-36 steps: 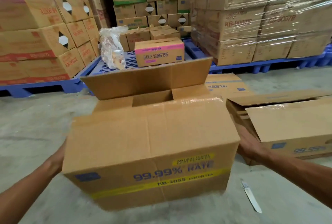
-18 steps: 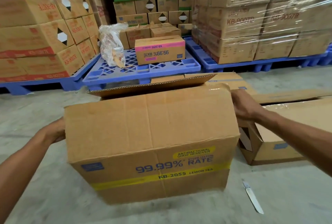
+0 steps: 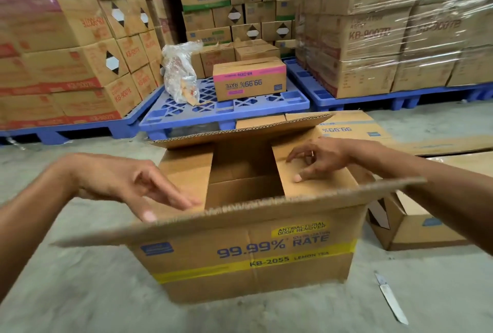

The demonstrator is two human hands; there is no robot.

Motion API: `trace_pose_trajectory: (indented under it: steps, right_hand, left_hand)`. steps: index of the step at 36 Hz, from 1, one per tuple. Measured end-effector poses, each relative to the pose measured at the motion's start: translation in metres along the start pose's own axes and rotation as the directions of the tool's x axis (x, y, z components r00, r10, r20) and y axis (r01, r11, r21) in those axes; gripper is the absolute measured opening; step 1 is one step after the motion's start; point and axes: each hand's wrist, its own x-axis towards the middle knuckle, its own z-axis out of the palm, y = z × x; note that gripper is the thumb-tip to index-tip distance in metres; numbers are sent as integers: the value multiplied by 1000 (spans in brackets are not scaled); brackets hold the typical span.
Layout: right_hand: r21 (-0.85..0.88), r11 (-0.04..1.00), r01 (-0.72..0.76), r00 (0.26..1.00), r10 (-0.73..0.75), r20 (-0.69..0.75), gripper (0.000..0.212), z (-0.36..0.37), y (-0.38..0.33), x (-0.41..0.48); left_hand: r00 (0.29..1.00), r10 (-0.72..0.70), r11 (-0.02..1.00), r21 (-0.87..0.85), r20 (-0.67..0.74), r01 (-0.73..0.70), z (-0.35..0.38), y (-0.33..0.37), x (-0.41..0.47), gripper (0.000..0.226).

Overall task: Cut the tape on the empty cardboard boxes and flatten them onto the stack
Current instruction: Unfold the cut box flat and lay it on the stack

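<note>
Your left hand (image 3: 128,183) and right hand (image 3: 325,156), fingers released, rest on inner flaps (image 3: 320,190) of the box (image 3: 248,258); next, probably, the knife (image 3: 390,298) at 4 o'clock for remaining tape.

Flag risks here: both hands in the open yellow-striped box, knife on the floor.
The silver knife lies loose on the grey concrete floor right of the brown yellow-striped cardboard box; it could be stepped on or buried under flattened cardboard.
The left hand and right hand rest on the inner flaps; if it collapses suddenly, fingers might get pinched or scraped on raw corrugated edges.
</note>
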Motion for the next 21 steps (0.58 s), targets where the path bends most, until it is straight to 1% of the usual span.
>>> trace_pose_trajectory:
  steps: [1, 2, 3, 4, 6, 8, 10, 12, 13, 15, 17, 19, 21]
  right_hand:
    - [-67, 997, 33, 999, -31, 44, 63, -6, -7, 0]
    - [-60, 998, 31, 996, -26, 79, 68, -15, -19, 0]
    - [-57, 998, 16, 993, -10, 119, 72, -18, -22, 2]
    - [-46, 999, -6, 988, 13, 156, 76, -23, -29, 1]
    - [-69, 997, -15, 987, 26, 159, 82, -27, -42, -1]
    - [-98, 995, 8, 982, 11, 187, 88, -28, -59, -2]
    - [-179, 984, -3, 979, 39, 198, 89, -25, -77, -3]
    - [-268, 963, -9, 988, 49, 145, 88, -20, -86, -4]
    - [-279, 960, -4, 993, 37, 112, 86, -20, -88, -4]
    - [-237, 972, 3, 998, 12, 61, 81, -25, -88, -6]
    - [-152, 988, -14, 999, 21, 49, 75, -32, -84, -9]
    - [-80, 996, -42, 995, 49, 85, 67, -36, -78, -15]
    - [3, 998, -67, 995, 67, 79, 57, -41, -72, -20]
  left_hand:
    - [995, -53, 997, 54, 79, 49, 11, 13, 5, 64]
    - [984, -135, 989, 74, 114, 127, 21, 23, 10, 68]
    - [977, -188, 978, 108, 101, 177, 28, 28, 16, 74]
    - [973, -216, 967, 158, 79, 202, 34, 31, 20, 80]
    - [960, -281, 932, 238, -6, 274, 43, 40, 26, 84]
    - [940, -329, 897, 283, -87, 339, 47, 48, 34, 76]
    - [915, -370, 849, 341, -161, 403, 48, 50, 43, 74]
    - [882, -427, 791, 391, -200, 471, 49, 51, 57, 76]
    - [864, -452, 761, 409, -222, 504, 48, 50, 64, 77]
    - [819, -499, 709, 410, -283, 573, 46, 49, 77, 81]
    - [781, -527, 686, 376, -334, 623, 42, 47, 82, 79]
    - [760, -550, 676, 351, -346, 648, 39, 47, 83, 69]
    - [762, -544, 689, 332, -352, 644, 34, 48, 85, 53]
